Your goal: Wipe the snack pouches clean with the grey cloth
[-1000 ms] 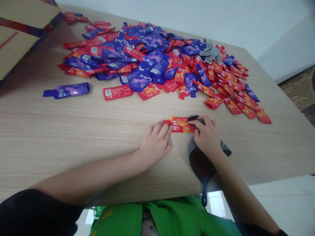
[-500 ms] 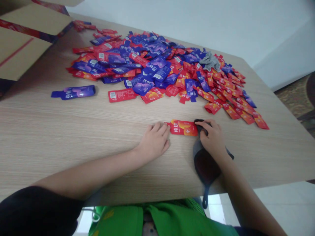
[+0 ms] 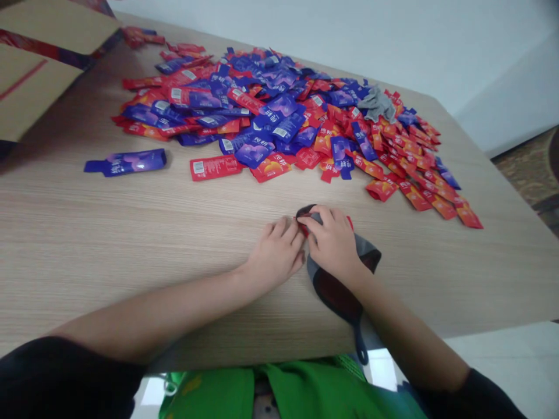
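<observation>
My left hand (image 3: 278, 249) rests on the table with its fingers pressed on the narrow left end of a red pouch (image 3: 350, 222). My right hand (image 3: 334, 240) grips a dark grey cloth (image 3: 334, 288) with a dark red middle. A bunched fold of this cloth lies over the pouch near my left fingertips. Most of the pouch is hidden beneath the cloth and my right hand. The cloth's tail, ending in a small loop, hangs over the table's front edge.
A wide heap of red and purple pouches (image 3: 279, 110) covers the back of the table (image 3: 131, 233). A grey crumpled glove or rag (image 3: 376, 105) lies on it. One purple pouch (image 3: 131, 162) lies apart at left, near a cardboard box (image 3: 35, 75).
My right hand has slid left along the red pouch with the dark cloth, from the right end to near the left end. My left hand has hardly moved.
</observation>
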A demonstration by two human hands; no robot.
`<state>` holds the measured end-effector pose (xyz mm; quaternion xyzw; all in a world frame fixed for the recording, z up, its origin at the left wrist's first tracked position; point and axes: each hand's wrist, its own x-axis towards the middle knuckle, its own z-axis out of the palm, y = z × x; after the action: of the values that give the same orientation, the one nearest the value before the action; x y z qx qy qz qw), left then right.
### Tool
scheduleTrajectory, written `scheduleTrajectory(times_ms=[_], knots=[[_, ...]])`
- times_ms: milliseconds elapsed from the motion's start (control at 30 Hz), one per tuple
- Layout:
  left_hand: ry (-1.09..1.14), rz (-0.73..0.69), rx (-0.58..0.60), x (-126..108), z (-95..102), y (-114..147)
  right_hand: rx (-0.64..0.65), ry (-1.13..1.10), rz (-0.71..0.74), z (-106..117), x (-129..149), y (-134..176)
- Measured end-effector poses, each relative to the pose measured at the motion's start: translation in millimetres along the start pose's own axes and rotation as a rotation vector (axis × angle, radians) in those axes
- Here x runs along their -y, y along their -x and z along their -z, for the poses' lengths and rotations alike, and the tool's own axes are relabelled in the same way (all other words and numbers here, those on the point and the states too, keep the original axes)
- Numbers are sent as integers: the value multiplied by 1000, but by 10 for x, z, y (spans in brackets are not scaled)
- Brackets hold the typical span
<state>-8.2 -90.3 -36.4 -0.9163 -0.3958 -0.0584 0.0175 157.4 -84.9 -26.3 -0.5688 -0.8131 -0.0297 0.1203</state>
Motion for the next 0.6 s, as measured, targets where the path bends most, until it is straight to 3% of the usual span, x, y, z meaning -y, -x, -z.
scheduleTrajectory(times_ms=[233,600], knots=[[-45,18,29,-28,38,-31,25,61,-43,27,-7,56],[-55,5,40,-40,41,-41,-40,122,-162,15,-185,211]])
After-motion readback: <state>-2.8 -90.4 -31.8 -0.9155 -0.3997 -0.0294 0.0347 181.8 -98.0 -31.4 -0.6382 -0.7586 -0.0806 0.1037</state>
